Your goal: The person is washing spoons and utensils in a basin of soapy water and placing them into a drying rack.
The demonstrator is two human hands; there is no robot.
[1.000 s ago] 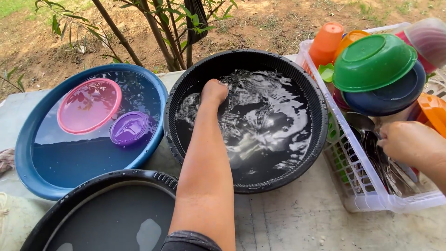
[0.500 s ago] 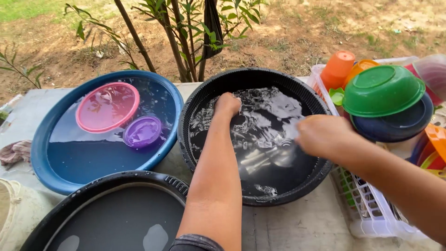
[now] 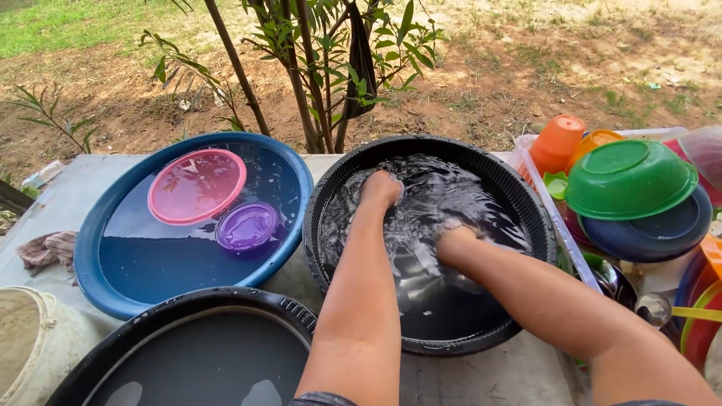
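Both hands, left hand point(image 3: 380, 189) and right hand point(image 3: 455, 242), are dipping into the black basin point(image 3: 519, 203); the fingers are hidden underwater, so I cannot tell their grip; the washing is seeming unfinished.

both hands, left hand point(image 3: 380, 188) and right hand point(image 3: 453, 242), sit inside the black basin point(image 3: 526, 218); open water lies toward its near rim. blue basin point(image 3: 98, 278) presses against its left edge, with a pink lid point(image 3: 197, 186) and purple lid point(image 3: 247, 226) floating in it. white rack point(image 3: 553, 218) crowds the right side, stacked high with a green bowl point(image 3: 628, 179) and orange cup point(image 3: 557, 144). second black tub point(image 3: 188, 353) blocks the near left. shrub stems point(image 3: 304, 83) rise just behind the rims.
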